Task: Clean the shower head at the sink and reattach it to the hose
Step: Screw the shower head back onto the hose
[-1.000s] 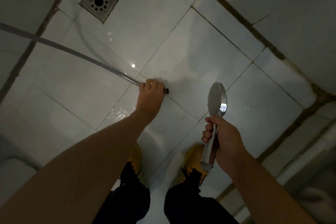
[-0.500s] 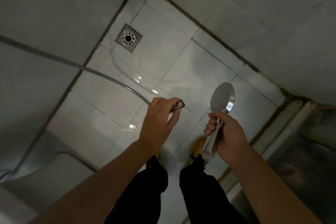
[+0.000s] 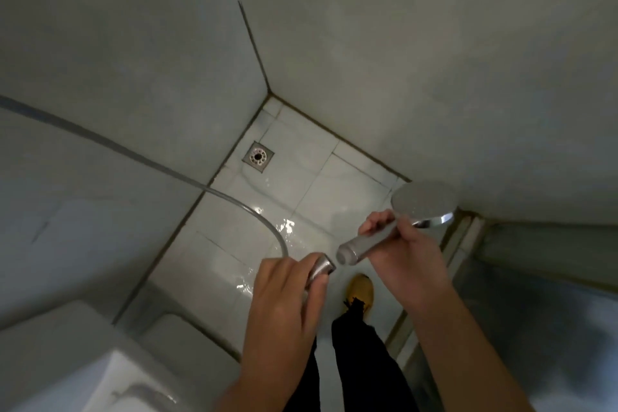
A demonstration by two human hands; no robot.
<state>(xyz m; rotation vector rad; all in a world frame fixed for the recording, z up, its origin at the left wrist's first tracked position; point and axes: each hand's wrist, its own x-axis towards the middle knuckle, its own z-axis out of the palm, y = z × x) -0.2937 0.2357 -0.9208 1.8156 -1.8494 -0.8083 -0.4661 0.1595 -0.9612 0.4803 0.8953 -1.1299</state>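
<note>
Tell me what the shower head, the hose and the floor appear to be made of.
Shower head: chrome-look, shiny rim, matte face; metal or plated plastic, unclear. Hose: greyish, smooth, bends freely; likely plastic or sheathed metal, with a silvery metal-look end fitting. Floor: glossy white tiles, probably ceramic, with wet reflections and dark grout.

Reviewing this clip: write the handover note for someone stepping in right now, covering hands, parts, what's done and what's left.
Left hand: closed on the hose connector.
Right hand: closed on the shower head handle, base aimed at the connector.
Hose trails left over the wet floor, near the drain.
Done: ends lined up, a small gap apart.
Left: join and screw tight.
</note>
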